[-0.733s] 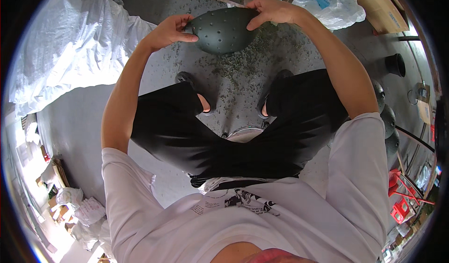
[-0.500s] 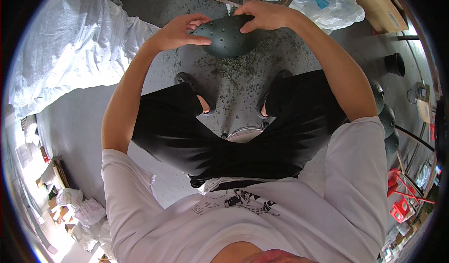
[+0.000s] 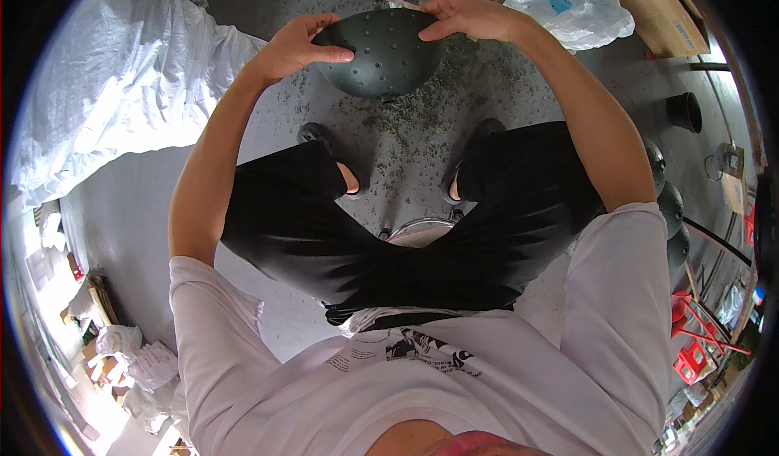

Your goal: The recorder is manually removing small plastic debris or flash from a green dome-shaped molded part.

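Between my two hands, out in front of my knees, is a dark grey-green bowl-shaped piece (image 3: 380,58) dotted with small round marks. My left hand (image 3: 302,48) grips its left rim, the thumb lying on the dotted face and the fingers going behind. At the upper right rim my right hand (image 3: 462,18) holds it in the same way, thumb on the face. A small nub shows at the piece's lower edge. Its far side is hidden.
Small dark bits (image 3: 422,123) litter the floor between my shoes. White sheeting (image 3: 122,91) lies at the left. Clear plastic bags (image 3: 568,10) and a cardboard box (image 3: 653,14) are at the far right, with a black pot (image 3: 684,112) nearer. Similar dotted pieces (image 3: 670,208) sit beside my right arm.
The bowl-shaped piece has turned in my hands: its dotted face shows more fully, and a nub now shows at its lower edge. Both hands have risen slightly in view, with the left shifting left.
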Motion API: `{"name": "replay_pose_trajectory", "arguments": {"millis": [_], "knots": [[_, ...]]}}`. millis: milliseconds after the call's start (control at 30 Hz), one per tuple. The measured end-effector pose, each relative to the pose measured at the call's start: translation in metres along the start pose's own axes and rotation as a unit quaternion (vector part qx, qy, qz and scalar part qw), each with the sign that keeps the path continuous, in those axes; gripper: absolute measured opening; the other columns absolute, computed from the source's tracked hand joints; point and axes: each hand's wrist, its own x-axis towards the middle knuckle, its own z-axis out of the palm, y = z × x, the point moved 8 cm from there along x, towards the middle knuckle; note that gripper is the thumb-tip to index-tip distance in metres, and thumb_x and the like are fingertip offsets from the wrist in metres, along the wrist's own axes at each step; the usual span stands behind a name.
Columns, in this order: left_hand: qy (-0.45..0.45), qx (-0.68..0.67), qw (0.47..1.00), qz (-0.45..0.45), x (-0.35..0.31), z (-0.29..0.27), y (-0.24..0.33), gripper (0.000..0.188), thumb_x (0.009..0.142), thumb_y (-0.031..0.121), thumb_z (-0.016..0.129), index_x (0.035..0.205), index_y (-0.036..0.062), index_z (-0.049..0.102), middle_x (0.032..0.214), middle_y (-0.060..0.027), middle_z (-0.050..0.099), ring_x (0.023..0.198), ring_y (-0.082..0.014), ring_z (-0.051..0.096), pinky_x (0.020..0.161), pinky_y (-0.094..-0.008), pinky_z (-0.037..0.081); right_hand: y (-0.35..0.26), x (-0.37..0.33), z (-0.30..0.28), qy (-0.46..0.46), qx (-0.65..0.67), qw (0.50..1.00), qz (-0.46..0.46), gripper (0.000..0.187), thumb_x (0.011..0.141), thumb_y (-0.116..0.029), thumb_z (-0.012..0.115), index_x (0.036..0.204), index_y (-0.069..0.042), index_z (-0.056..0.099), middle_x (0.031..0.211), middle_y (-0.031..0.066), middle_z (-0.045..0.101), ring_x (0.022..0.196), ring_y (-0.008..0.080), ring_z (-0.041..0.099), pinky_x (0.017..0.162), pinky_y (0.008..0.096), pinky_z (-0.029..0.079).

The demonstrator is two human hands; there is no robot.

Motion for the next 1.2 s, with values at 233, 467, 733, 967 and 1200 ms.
{"name": "replay_pose_trajectory", "arguments": {"millis": [233, 467, 733, 967, 1200], "knots": [[0.042, 0.042, 0.998, 0.025, 0.010, 0.008, 0.013, 0.063, 0.077, 0.036, 0.089, 0.123, -0.0005, 0.066, 0.106, -0.0078, 0.071, 0.101, -0.0182, 0.064, 0.093, -0.0331, 0.048, 0.002, 0.003, -0.002, -0.013, 0.045, 0.999, 0.001, 0.050, 0.092, -0.036, 0.073, 0.129, -0.003, 0.065, 0.117, 0.0056, 0.069, 0.112, 0.0156, 0.060, 0.105, 0.0337, 0.041], [0.028, 0.043, 0.998, 0.022, 0.031, 0.006, 0.004, 0.060, 0.079, 0.035, 0.088, 0.123, -0.0008, 0.066, 0.106, -0.0074, 0.071, 0.100, -0.0175, 0.064, 0.090, -0.0318, 0.049, -0.004, 0.007, 0.000, 0.003, 0.051, 0.999, -0.017, 0.054, 0.090, -0.040, 0.073, 0.128, -0.003, 0.066, 0.115, 0.0045, 0.070, 0.112, 0.0159, 0.061, 0.103, 0.0313, 0.042], [0.023, -0.001, 1.000, 0.009, 0.035, 0.009, 0.009, 0.063, 0.079, 0.036, 0.088, 0.125, 0.0001, 0.066, 0.109, -0.0073, 0.071, 0.104, -0.0176, 0.063, 0.096, -0.0319, 0.047, 0.002, 0.009, -0.005, 0.023, 0.055, 0.998, -0.006, 0.059, 0.088, -0.047, 0.075, 0.124, -0.002, 0.069, 0.109, 0.0076, 0.072, 0.103, 0.0179, 0.066, 0.097, 0.0329, 0.047], [0.038, 0.020, 0.999, -0.008, 0.041, 0.002, 0.008, 0.065, 0.080, 0.040, 0.086, 0.127, -0.0006, 0.066, 0.117, -0.0103, 0.071, 0.109, -0.0203, 0.065, 0.098, -0.0340, 0.047, -0.020, 0.009, -0.022, 0.074, 0.048, 0.993, 0.081, 0.064, 0.086, -0.046, 0.078, 0.124, 0.006, 0.068, 0.113, 0.0189, 0.070, 0.103, 0.0312, 0.067, 0.090, 0.0435, 0.050], [0.052, -0.117, 0.991, -0.039, 0.048, -0.003, 0.020, 0.074, 0.082, 0.039, 0.086, 0.131, -0.0087, 0.059, 0.120, -0.0178, 0.067, 0.106, -0.0270, 0.066, 0.094, -0.0404, 0.052, -0.013, 0.007, -0.027, 0.085, 0.085, 0.981, 0.152, 0.068, 0.084, -0.047, 0.079, 0.124, 0.006, 0.066, 0.121, 0.0213, 0.066, 0.111, 0.0343, 0.063, 0.094, 0.0468, 0.048]]}}
